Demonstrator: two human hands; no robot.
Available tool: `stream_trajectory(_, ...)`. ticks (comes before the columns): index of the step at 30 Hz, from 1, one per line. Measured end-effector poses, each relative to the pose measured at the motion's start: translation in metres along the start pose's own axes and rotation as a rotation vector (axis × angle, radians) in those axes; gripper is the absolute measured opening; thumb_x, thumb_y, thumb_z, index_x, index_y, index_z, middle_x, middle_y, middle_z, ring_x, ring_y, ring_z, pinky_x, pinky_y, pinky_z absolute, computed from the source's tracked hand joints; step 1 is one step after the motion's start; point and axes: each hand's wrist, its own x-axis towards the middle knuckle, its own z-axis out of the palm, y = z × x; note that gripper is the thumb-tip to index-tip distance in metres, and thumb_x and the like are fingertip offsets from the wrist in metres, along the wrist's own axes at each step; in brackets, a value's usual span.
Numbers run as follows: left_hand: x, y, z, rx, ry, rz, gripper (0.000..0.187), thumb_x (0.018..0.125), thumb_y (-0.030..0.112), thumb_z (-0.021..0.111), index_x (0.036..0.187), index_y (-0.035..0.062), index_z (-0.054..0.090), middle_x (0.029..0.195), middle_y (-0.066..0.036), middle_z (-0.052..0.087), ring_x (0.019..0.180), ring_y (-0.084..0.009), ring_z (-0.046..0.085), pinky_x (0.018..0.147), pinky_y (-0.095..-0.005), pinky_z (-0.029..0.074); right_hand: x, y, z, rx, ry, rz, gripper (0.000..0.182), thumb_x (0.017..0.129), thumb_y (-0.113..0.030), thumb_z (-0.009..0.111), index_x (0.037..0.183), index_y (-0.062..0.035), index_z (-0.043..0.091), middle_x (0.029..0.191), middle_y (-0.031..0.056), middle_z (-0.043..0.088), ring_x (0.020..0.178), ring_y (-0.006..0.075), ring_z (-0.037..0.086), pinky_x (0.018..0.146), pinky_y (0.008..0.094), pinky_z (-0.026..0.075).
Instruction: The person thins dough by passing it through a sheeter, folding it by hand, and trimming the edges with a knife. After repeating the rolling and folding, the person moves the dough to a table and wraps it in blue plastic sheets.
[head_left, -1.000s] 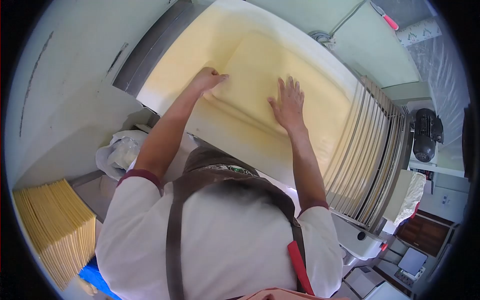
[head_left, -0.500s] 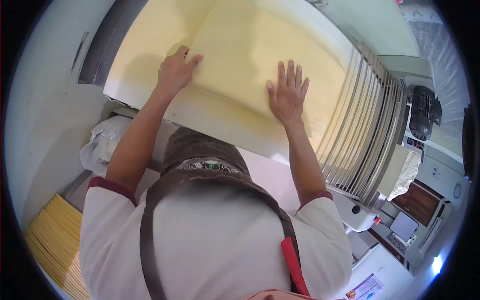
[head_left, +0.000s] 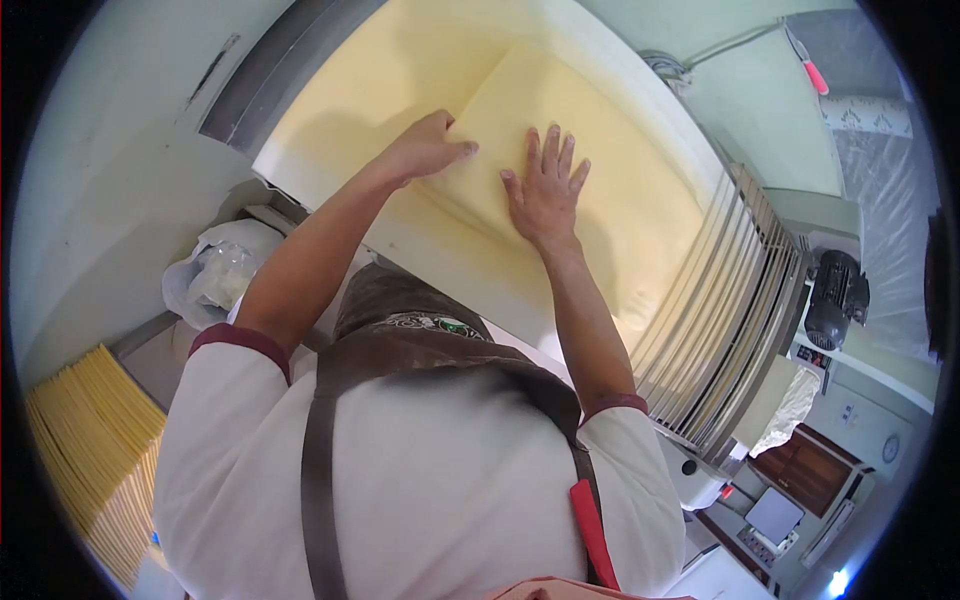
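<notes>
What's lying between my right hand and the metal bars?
In the head view, the pale yellow sheet spans from your right hand toward the metal bars, with no object visible on it.

Light is soft and moderately bright over the dough sheet [head_left: 620, 170], where broad, blurry-edged shadows lie. The metal bars [head_left: 722, 310] right of it carry thin highlights; a bluish-white glare [head_left: 838, 583] burns well below and right of it. Fisheye distortion bends outlines all around it, inside a black rim.

A dough sheet [head_left: 625, 180] and barred machine guard [head_left: 735, 310] suggest a bakery.
</notes>
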Motion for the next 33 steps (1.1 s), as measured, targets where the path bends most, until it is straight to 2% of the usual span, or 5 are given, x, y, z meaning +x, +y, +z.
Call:
stream_trajectory(15,-0.059,-0.023,-0.023,-0.11,0.188,-0.04,0.037,0.084,0.007,0.067,0.117,-0.0006,0.052,0.115,-0.016,0.061,0.097,-0.021,0.063,0.083,-0.0314,0.051,0.033,-0.064,0.0,-0.012,-0.111,-0.006,0.074,0.093,-0.048,0.043,0.148,-0.0038,0.022,0.157,0.0177,0.013,0.145,0.0371,0.008,0.112,0.0614,0.003)
stream_trajectory(20,-0.043,0.022,0.017,0.405,0.272,0.677,0.039,0.089,0.016,0.057,0.124,0.0002,0.05,0.133,-0.02,0.048,0.123,-0.0346,0.046,0.103,-0.0441,0.037,0.022,-0.066,0.022,0.028,0.066,-0.126,0.065,0.093,-0.042,0.045,0.142,-0.0024,0.032,0.148,0.0179,0.031,0.139,0.034,0.024,0.113,0.0585,0.008)
stream_trajectory(23,-0.005,0.015,0.067,0.65,0.118,0.788,0.056,0.092,0.03,0.049,0.14,0.0028,0.038,0.143,-0.022,0.038,0.135,-0.0372,0.033,0.113,-0.0495,0.02,0.004,-0.038,0.032,0.535,0.033,-0.035,0.066,0.093,-0.04,0.043,0.145,-0.0017,0.027,0.15,0.0137,0.032,0.143,0.027,0.021,0.117,0.0471,0.007)
stream_trajectory(29,-0.013,0.006,0.085,1.212,0.091,0.697,0.065,0.096,0.038,0.04,0.149,0.0037,0.021,0.156,-0.019,0.014,0.145,-0.0325,0.013,0.115,-0.0525,0.009,-0.144,0.079,-0.006,-0.069,0.137,0.576,0.064,0.094,-0.04,0.044,0.142,-0.0003,0.033,0.15,0.0168,0.031,0.141,0.0278,0.026,0.112,0.0542,0.02)
stream_trajectory(33,-0.039,0.014,0.176,1.153,-0.249,0.941,0.072,0.094,0.047,0.043,0.145,-0.0011,0.028,0.154,-0.02,0.019,0.145,-0.0322,0.014,0.114,-0.0555,0.01,-0.22,0.124,-0.015,0.084,0.266,0.859,0.051,0.092,-0.021,0.049,0.134,0.007,0.04,0.138,0.025,0.043,0.131,0.037,0.039,0.107,0.0488,0.032)
